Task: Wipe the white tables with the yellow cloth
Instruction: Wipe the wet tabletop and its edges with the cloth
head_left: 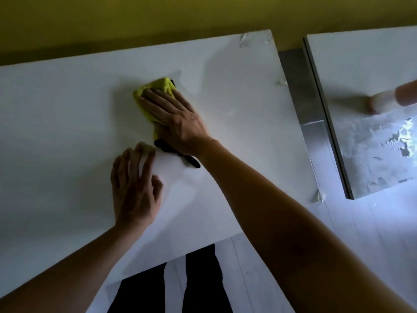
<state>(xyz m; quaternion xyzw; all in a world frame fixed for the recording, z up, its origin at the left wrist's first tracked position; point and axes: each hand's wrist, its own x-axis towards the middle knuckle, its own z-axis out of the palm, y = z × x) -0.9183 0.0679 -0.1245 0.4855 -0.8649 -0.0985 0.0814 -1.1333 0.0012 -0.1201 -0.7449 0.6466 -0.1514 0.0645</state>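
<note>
My right hand (173, 116) presses yellow cloth (158, 86) flat on white table (67, 98), fingers straight & together. Left hand (133, 188) rests nearer me, fingers relaxed, slightly apart.

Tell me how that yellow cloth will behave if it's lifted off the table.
The yellow cloth would probably droop: it lies bunched and folded under the flat right hand. It looks light, likely sliding easily on the smooth white table. Its black edging trails loosely, so may dangle.
</note>
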